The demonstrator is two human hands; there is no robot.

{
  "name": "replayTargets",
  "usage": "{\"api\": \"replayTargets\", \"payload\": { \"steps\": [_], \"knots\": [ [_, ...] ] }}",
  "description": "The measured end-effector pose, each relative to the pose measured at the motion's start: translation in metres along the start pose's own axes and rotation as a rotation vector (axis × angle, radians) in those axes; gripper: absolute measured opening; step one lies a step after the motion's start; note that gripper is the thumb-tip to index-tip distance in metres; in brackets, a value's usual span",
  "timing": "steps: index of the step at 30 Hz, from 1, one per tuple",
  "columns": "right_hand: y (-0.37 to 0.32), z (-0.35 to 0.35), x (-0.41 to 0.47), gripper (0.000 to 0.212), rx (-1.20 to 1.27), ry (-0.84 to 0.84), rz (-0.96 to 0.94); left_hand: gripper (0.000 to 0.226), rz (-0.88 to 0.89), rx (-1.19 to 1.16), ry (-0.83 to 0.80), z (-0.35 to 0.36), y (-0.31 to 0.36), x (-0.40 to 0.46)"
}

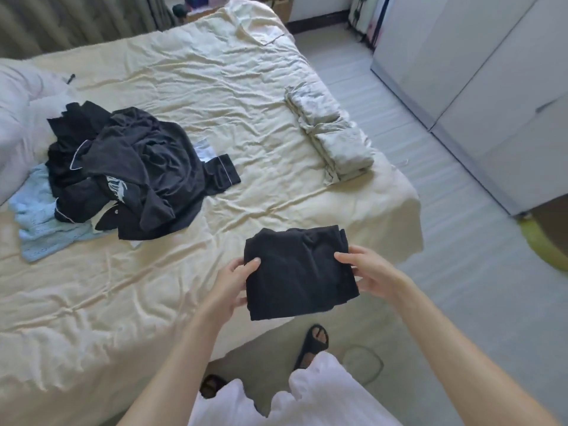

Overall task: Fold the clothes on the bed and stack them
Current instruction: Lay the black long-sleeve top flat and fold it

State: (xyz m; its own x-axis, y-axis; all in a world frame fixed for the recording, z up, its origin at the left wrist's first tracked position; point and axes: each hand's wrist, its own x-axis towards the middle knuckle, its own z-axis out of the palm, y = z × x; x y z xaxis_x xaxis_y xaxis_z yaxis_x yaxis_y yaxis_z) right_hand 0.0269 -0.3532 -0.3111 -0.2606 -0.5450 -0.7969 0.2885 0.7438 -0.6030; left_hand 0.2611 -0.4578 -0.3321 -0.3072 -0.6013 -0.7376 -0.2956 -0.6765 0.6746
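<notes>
black folded garment (pixel 299 272) held up over the near corner of the bed (pixel 190 96), partly past the bed edge above the floor. left hand (pixel 235 281) grasps its left edge, thumb on top, fingers curled under. right hand (pixel 367 270) grasps the right edge the same way, thumb on the top face, fingers below. garment is a rough rectangle, a few layers thick, lower edge hanging a bit loose.

unfolded pile of dark clothes (pixel 135 170) sits on the left side of the bed, well apart from the hands. one piece has white piping, another a pale print. light blue knit top (pixel 40 222) lies partly under the pile, sticking out on its left side. pale green folded stack (pixel 332 139) rests near the right edge of the bed, far side from the pile.

cream sheet wrinkled all over. white duvet (pixel 18 112) bunched at the far left. person stands at the bed corner in white clothing and black sandals (pixel 312 342). grey wardrobe (pixel 479 81) on the right.
</notes>
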Motion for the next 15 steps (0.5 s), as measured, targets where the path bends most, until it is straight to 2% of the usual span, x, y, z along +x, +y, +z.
{"api": "replayTargets", "payload": {
  "steps": [7,15],
  "knots": [
    [-0.037,-0.113,0.012,0.019,0.011,0.079,-0.047,0.026,0.025,0.033,-0.073,0.114,0.041,0.023],
    [-0.080,-0.166,0.060,0.013,0.016,0.122,-0.028,0.022,-0.002,0.099,-0.115,0.161,0.093,0.087]
  ]
}}
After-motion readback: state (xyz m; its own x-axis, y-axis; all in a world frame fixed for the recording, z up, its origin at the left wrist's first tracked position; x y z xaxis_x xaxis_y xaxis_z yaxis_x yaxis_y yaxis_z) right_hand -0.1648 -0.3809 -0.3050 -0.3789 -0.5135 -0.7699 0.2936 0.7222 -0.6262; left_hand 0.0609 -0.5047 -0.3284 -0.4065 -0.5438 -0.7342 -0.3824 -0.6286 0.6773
